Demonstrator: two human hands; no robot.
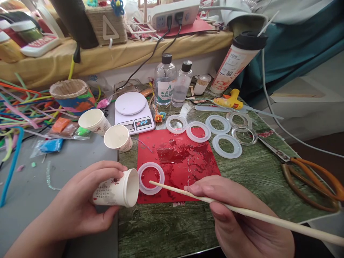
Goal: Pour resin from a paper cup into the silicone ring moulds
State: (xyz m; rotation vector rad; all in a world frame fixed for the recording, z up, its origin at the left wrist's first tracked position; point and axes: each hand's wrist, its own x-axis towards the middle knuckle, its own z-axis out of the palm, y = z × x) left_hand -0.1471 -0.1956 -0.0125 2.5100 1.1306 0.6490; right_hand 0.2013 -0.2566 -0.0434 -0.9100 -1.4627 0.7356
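Note:
My left hand (pixel 88 200) is wrapped round a white printed paper cup (pixel 110 191), tipped on its side with its mouth towards the right. The rim looks doubled, so a second cup may be nested inside. Pinched in my right hand (pixel 236 211) is a pale wooden chopstick (pixel 172 189), its tip over a white silicone ring mould (pixel 162 175). That mould lies on a wet, glossy red sheet (pixel 177 179), just right of the cup's mouth. More ring moulds, including a translucent one (pixel 227 146), lie along the sheet's far right side.
Two paper cups (pixel 118 138) stand before a white kitchen scale (pixel 134 116). Behind are clear bottles (pixel 165 84), a tall drink cup (pixel 233 64) and a yellow glue gun (pixel 232 100). Orange-handled scissors (pixel 309 175) lie right; pipe cleaners (pixel 24 107) clutter the left.

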